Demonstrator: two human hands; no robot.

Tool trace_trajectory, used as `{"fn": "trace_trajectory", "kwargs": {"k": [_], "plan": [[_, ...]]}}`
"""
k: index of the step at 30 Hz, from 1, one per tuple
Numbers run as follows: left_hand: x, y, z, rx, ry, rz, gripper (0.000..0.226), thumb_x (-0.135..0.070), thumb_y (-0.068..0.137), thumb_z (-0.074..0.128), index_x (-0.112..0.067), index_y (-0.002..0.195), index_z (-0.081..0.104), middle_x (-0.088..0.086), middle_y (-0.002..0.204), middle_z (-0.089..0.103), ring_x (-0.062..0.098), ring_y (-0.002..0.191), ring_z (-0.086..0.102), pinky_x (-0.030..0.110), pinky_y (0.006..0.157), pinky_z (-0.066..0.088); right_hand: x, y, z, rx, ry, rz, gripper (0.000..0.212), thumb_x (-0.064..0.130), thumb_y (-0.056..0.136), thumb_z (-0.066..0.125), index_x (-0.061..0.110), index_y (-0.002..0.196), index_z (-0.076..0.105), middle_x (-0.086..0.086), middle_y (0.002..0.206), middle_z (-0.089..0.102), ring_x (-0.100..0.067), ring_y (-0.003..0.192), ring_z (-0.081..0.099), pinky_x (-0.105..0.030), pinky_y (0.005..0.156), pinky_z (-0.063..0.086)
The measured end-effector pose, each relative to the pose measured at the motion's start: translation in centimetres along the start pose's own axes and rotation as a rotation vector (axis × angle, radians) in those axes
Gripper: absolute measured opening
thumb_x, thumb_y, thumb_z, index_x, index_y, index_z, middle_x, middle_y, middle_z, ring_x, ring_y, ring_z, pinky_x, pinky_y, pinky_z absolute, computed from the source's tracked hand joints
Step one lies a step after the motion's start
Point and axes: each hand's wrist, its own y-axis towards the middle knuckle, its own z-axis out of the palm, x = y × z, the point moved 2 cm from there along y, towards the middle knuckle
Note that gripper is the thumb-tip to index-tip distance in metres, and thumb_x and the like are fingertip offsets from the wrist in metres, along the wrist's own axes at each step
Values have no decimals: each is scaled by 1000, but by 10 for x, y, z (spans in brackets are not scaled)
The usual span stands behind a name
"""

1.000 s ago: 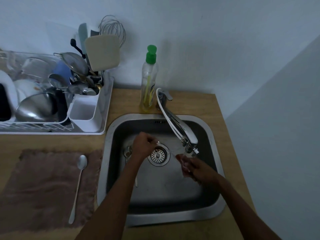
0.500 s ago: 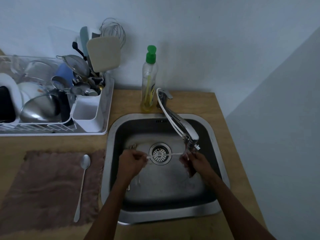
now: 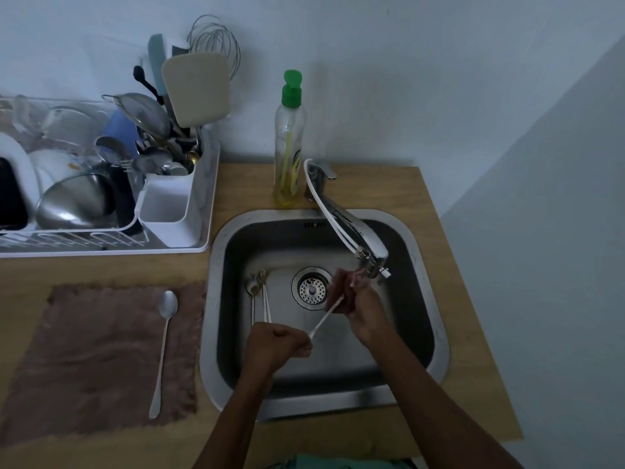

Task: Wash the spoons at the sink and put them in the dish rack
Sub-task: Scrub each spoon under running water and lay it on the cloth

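My left hand [image 3: 275, 345] is closed on the end of a long thin spoon [image 3: 324, 318] held slanted over the steel sink [image 3: 436, 333]. The spoon's bowl end is wrapped in a pinkish sponge [image 3: 343, 282] that my right hand [image 3: 363, 313] grips just under the tap [image 3: 351, 231]. Two or three more spoons [image 3: 262, 296] lie on the sink floor left of the drain [image 3: 311, 288]. Another long spoon [image 3: 164, 350] rests on the brown cloth [image 3: 84, 360] left of the sink. The white dish rack [image 3: 203, 211] stands at the back left.
The rack holds a steel bowl [image 3: 72, 204], plates, and a cutlery caddy [image 3: 170, 211] crowded with utensils, a strainer and a whisk. A green-capped soap bottle [image 3: 289, 140] stands behind the sink by the tap base. The wooden counter ends close to the sink's right.
My left hand has pulled back toward me with the spoon's handle, tilting the spoon from level to slanted. My right hand stays under the tap with the sponge around the bowl end.
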Motion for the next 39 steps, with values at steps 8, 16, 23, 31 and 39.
{"fn": "trace_trajectory", "kwargs": {"k": [8,16,23,31,39], "plan": [[4,1,-3,22,-50,-19,5,4,74,76,6,79,75,18,73,74,28,69,74,23,60,58,17,-13,-6,33,19,-46,24,17,103,43,7,102,64,-11,89,72,-18,72,72,-38,62,60],[4,3,6,13,-22,2,4,2,75,77,1,79,76,13,73,75,24,72,75,24,64,60,9,-7,-5,30,18,-21,27,11,102,44,1,120,61,-20,109,70,-27,90,70,-48,82,56],[-6,28,28,6,202,62,6,-20,82,76,-17,77,77,-2,71,76,16,64,73,34,67,63,14,-11,-16,47,-262,-74,30,23,105,42,11,99,68,-14,88,72,-24,77,69,-43,74,56],[-83,86,69,98,324,406,26,-29,92,64,-8,88,78,1,77,73,-1,59,61,20,60,47,32,-8,-27,170,-845,-134,33,27,106,41,7,99,66,-12,82,74,-20,68,68,-34,70,58],[-94,113,64,-109,120,314,12,-23,85,72,-15,84,80,-2,76,76,10,75,69,30,75,54,38,-15,-56,292,-918,-12,26,26,105,41,11,114,61,-9,95,71,-14,77,70,-24,71,56]]}}
